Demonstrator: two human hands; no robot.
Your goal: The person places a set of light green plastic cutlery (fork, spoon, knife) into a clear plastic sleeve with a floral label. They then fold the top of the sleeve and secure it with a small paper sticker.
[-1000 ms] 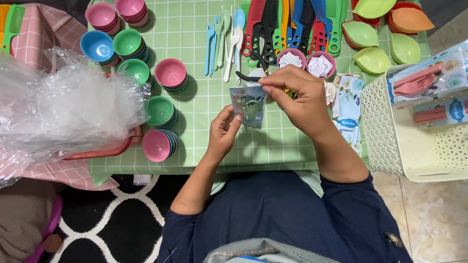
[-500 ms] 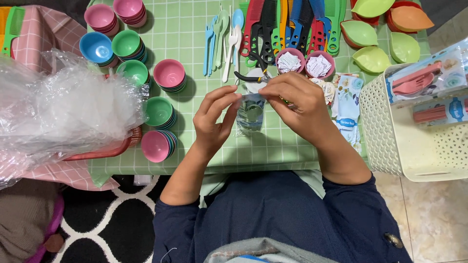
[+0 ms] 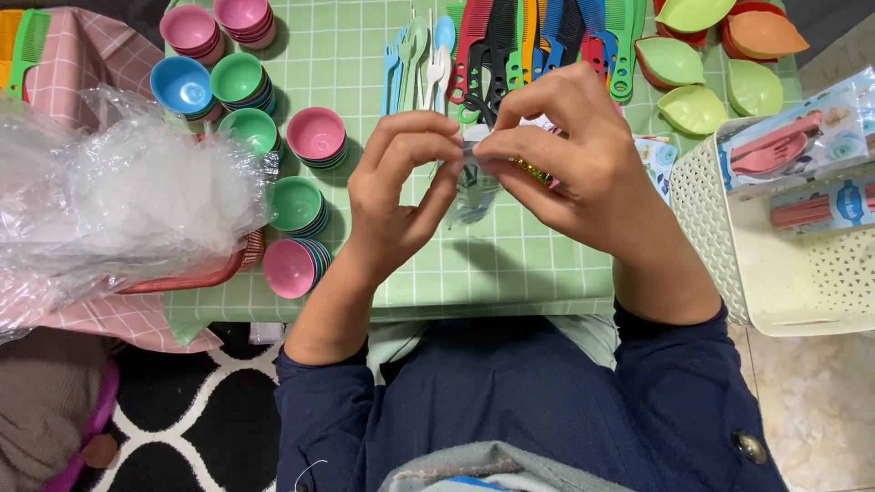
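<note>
My left hand [image 3: 396,196] and my right hand [image 3: 570,159] meet above the green checked table [image 3: 510,264], both pinching the top edge of a small clear plastic bag [image 3: 474,187] that hangs down between them. Something gold and glittery [image 3: 533,170] shows by my right fingers. What is inside the bag is too blurred to tell. Coloured combs [image 3: 538,36] and plastic spoons and forks [image 3: 419,50] lie just beyond my hands.
Stacks of small pink, green and blue bowls [image 3: 305,205] stand left of my hands. A heap of clear plastic bags [image 3: 109,196] fills a red tray at the left. Leaf-shaped dishes [image 3: 706,68] lie at the back right. A white basket [image 3: 802,246] with packaged items stands right.
Both hands have risen toward the camera with the small bag. My left hand moved from the bag's lower side up to its top edge, beside my right fingers.
</note>
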